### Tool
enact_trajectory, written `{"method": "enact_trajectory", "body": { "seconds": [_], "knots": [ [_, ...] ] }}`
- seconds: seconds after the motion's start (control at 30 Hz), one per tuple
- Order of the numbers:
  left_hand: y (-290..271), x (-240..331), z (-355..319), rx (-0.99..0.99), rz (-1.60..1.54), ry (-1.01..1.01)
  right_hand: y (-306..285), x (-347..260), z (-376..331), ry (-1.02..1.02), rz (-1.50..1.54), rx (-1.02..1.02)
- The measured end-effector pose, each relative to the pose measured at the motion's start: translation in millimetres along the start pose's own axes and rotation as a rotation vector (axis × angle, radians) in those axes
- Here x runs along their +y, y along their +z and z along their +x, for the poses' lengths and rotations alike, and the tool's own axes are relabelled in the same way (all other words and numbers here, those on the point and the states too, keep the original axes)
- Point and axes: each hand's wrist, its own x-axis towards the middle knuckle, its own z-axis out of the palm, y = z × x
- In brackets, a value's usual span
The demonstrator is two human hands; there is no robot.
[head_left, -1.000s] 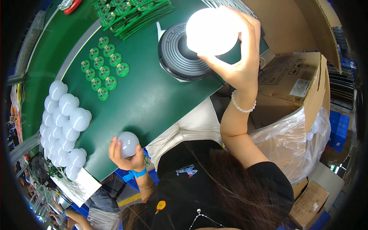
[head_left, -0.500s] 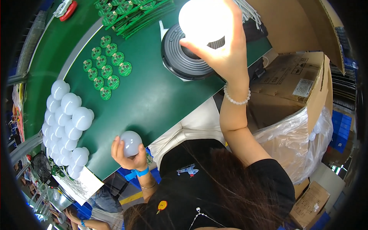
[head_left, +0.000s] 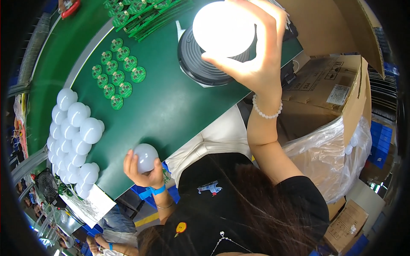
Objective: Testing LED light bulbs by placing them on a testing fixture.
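Note:
My right hand (head_left: 252, 64) is closed around a brightly lit globe bulb (head_left: 223, 30), thumb on its near side and fingers over its far right side. Glare hides the bulb's detail. Below it lies a round black ribbed device (head_left: 194, 62) on the green table (head_left: 158, 102); whether the bulb touches it I cannot tell. My left hand (head_left: 143, 173), by the table's near edge, grips an unlit white globe bulb (head_left: 145, 157). Several more white globe bulbs (head_left: 81, 115) are massed at the left. Round green circuit boards (head_left: 117, 77) lie in rows on the table.
Stacked green circuit board panels (head_left: 141, 19) lie at the far side. A large cardboard box (head_left: 324, 81) with clear plastic wrap (head_left: 318, 162) stands at the right. Another person's arms (head_left: 106, 244) show at lower left. A red item (head_left: 70, 9) is at the upper left.
The lit bulb has shifted slightly left and nearer, and the fingers of my right hand have turned around it. My left hand barely moved. Another person's fingers appear by the red item.

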Motion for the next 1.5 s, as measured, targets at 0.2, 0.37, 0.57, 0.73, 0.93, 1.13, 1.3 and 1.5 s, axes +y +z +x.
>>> {"method": "enact_trajectory", "body": {
  "seconds": [0.2,0.37,0.57,0.73,0.93,1.13,1.3,1.5],
  "knots": [
    [0.5,-0.3,0.1,0.009,0.016,0.006,30.1,20.1,41.2,-0.176,0.423,0.211],
    [0.9,0.6,1.4,0.004,0.004,0.008,4.8,14.3,22.0,-0.063,0.254,0.188],
    [1.4,3.3,2.4,0.002,-0.012,-0.001,-18.8,7.0,-24.6,0.388,0.286,-0.074],
    [0.7,2.9,2.0,0.004,0.007,-0.013,-4.3,-5.8,12.7,0.153,0.048,0.069],
    [0.0,0.4,1.7,0.006,0.010,0.004,15.8,-10.8,39.4,-0.116,0.122,0.294],
    [-1.0,0.4,1.8,-0.009,-0.009,0.019,3.6,-21.6,29.0,0.197,0.096,0.056],
    [-0.2,-0.1,1.4,0.000,-0.011,0.037,17.0,-16.3,27.0,0.225,0.041,0.085],
    [1.8,1.8,2.3,0.021,-0.006,0.056,27.7,-11.6,12.9,0.284,0.181,0.246]
  ]
}}
